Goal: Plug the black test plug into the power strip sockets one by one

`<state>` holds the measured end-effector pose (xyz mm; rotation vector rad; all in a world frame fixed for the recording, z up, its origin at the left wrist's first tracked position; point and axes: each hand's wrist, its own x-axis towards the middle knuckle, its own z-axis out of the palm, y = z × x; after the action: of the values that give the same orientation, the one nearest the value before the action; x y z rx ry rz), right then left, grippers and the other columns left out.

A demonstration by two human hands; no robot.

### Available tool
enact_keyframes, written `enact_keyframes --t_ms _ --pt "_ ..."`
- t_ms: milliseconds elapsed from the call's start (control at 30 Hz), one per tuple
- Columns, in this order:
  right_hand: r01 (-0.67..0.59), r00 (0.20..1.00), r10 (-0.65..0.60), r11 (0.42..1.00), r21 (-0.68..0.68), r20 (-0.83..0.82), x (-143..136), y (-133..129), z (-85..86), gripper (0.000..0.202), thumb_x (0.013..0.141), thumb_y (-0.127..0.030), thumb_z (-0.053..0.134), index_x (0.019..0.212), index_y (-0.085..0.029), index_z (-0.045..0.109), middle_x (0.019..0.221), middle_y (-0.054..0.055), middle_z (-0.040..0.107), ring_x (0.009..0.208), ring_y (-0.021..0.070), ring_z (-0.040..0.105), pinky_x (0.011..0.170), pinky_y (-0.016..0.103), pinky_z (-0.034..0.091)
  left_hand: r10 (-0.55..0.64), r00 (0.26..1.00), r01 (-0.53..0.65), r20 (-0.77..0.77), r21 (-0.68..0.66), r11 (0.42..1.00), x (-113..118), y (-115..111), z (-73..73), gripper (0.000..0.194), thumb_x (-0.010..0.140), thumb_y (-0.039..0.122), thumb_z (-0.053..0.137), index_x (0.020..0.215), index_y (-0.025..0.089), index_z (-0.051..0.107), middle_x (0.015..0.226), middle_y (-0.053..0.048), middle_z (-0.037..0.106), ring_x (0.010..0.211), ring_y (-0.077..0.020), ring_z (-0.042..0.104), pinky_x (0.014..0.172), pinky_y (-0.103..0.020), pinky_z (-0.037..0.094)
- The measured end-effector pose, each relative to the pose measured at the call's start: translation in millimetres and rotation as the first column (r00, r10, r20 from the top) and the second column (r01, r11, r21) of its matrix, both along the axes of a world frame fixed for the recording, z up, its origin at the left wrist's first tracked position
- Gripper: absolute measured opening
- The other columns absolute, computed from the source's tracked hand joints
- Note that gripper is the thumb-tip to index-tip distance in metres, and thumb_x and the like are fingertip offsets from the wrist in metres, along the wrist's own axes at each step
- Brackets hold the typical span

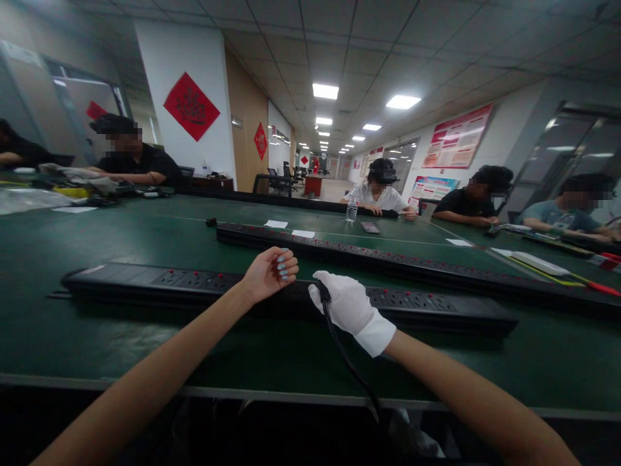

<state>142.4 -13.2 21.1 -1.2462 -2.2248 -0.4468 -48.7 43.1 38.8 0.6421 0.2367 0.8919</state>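
Note:
A long black power strip (140, 278) lies across the green table in front of me, with rows of sockets and small red switches along its top. My left hand (272, 270), bare with pale blue nails, rests at the strip's middle; its fingers are curled loosely toward the palm and I see nothing in them. Just right of it, my right hand (347, 303) wears a white glove and grips a black plug (322, 291) over the strip. From the plug a black cable (347, 359) hangs down past the table's front edge. The gloved hand hides the sockets under it.
Behind lies a second long power strip (388, 259), running off to the right. White paper slips (303, 233), a water bottle (351, 208) and a phone-like object (369, 227) are farther back. Several people sit around the table (233, 375). Bags and tools lie at far left.

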Motion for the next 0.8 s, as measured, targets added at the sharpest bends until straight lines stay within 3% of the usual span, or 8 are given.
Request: enact_keyframes --t_ms 800 --pt "-0.009 1.0 0.009 1.0 -0.016 0.001 0.3 0.9 0.3 0.03 0.089 -0.037 0.039 0.104 -0.019 0.057 0.082 0.005 0.065 0.075 0.0137 0.06 0.07 0.022 0.041 0.007 1.0 -0.007 0.002 -0.008 1.0 0.1 -0.1 0.0 0.028 0.075 0.012 0.044 0.055 0.019 0.026 0.048 0.003 0.029 0.042 -0.01 0.037 0.038 -0.023 0.032"
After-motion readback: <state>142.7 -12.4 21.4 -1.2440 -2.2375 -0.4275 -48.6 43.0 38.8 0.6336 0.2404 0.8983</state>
